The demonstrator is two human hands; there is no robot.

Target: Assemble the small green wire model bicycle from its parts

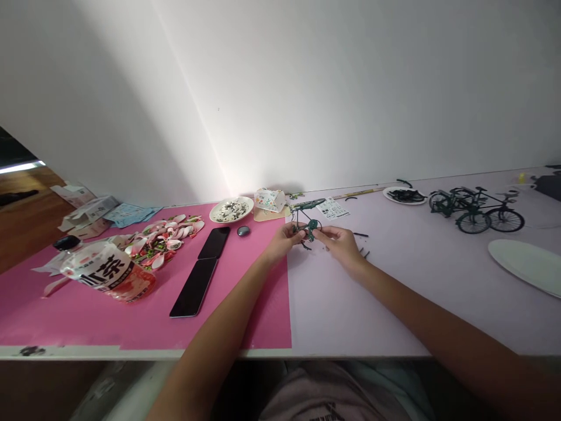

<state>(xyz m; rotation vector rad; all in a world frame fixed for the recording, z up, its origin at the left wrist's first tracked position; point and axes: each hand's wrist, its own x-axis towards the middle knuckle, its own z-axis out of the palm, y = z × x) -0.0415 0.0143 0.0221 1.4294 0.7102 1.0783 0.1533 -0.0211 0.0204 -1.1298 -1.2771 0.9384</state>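
Observation:
Between my two hands, just above the table near its middle, is a small dark green model bicycle frame. My left hand is closed, its thumb and fingers pinching the frame's left end. On the other side my right hand is closed, fingertips pressed to the frame near a round green part. Exactly which pieces lie under the fingertips is hidden. Small dark bits lie on the table beside my right hand. Behind the frame rests a white sheet with dark printed marks.
At right stand assembled model bicycles, a plate of dark parts and a white oval plate. A black folding device, a drink bottle, a bowl of small pieces and pink-green scraps are at left.

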